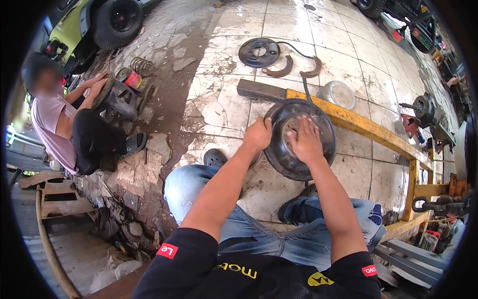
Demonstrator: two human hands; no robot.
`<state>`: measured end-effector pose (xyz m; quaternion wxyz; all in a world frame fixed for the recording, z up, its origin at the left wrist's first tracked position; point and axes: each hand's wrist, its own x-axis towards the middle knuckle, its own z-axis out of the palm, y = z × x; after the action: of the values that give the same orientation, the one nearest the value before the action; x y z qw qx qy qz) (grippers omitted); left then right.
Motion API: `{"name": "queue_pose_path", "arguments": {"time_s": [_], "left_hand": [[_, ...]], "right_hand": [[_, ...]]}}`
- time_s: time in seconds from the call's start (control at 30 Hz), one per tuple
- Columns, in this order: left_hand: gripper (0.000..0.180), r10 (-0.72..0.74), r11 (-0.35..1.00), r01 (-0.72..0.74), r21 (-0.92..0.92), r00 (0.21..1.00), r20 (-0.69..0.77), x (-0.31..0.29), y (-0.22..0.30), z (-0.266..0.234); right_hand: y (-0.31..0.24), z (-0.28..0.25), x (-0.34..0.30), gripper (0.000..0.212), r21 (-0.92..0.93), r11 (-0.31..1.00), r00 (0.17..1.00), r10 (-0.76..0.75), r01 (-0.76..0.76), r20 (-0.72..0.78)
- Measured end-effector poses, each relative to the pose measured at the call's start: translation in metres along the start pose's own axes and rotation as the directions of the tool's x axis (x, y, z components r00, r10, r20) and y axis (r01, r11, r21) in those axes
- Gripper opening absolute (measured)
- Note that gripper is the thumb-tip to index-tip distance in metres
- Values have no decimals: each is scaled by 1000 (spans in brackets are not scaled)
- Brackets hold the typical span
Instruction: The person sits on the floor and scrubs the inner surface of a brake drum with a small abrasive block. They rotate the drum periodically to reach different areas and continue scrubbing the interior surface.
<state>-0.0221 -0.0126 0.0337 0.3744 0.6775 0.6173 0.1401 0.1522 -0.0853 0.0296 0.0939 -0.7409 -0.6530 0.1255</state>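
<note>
A round black brake backing plate (286, 162) stands tilted in front of my knees, its dished face toward me. My left hand (258, 133) grips its upper left rim, fingers curled round the edge. On the plate's face, right of the central hole, my right hand (305, 139) lies flat with its fingers stretched out. A black cable runs up from the plate's top. Beyond it, on the tiles, lie a second backing plate (251, 54) with a cable and two curved brake shoes (282, 69).
A yellow steel beam (358, 121) crosses behind the plate toward the right, near a clear plastic tub (339, 94). At left a person (59, 112) sits with hands on a black stool-like stand (119, 102), beside a tin can (130, 78) and a coil spring (143, 66). A chain (443, 205) hangs at right.
</note>
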Motion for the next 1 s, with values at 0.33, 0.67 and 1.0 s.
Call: {"name": "queue_pose_path", "arguments": {"time_s": [0.33, 0.67, 1.0], "left_hand": [[49, 14, 1000, -14, 11, 1000, 7, 2, 6, 1], [49, 18, 1000, -19, 19, 1000, 22, 2, 4, 2], [49, 31, 1000, -31, -2, 1000, -2, 1, -6, 3]], "right_hand": [[13, 2, -3, 76, 97, 995, 1000, 22, -22, 3], [23, -2, -41, 79, -54, 985, 984, 169, -166, 56], [24, -14, -73, 77, -45, 998, 965, 52, -42, 258]]}}
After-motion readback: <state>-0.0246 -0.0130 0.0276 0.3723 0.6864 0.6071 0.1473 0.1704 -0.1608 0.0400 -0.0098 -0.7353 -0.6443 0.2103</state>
